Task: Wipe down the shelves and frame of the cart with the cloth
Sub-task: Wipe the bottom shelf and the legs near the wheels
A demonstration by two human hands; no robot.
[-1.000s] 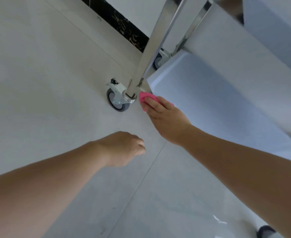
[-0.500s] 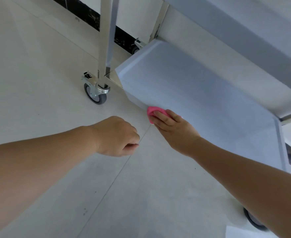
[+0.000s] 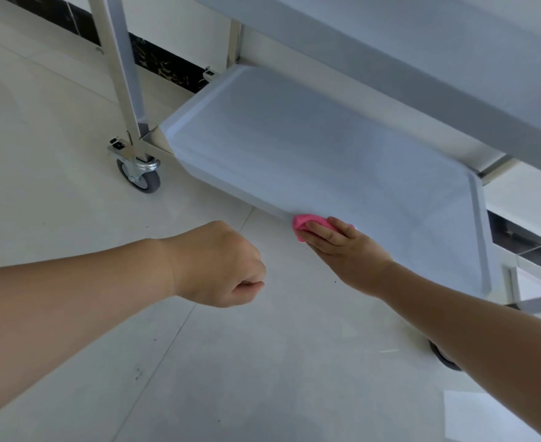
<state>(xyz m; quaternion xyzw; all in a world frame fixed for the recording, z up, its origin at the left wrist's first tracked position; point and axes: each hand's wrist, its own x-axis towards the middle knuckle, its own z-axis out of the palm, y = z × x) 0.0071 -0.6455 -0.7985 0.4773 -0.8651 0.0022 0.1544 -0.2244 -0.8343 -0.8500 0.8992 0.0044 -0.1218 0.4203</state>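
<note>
Two bare forearms (no sleeves), left hand (image 3: 218, 266), right hand (image 3: 349, 250).

A pale tiled floor (image 3: 71, 202) fills most of the frame, crossed by thin grout lines and dotted with a few small dark specks in the lower middle. Along the upper left runs a dark, marbled baseboard strip (image 3: 164, 67), with a light wall (image 3: 180, 20) above it. Another stretch of the same dark strip shows at the right edge.

Upper shelf (image 3: 390, 55) overhangs bottom shelf (image 3: 310, 154); approx. hand-room.
</note>
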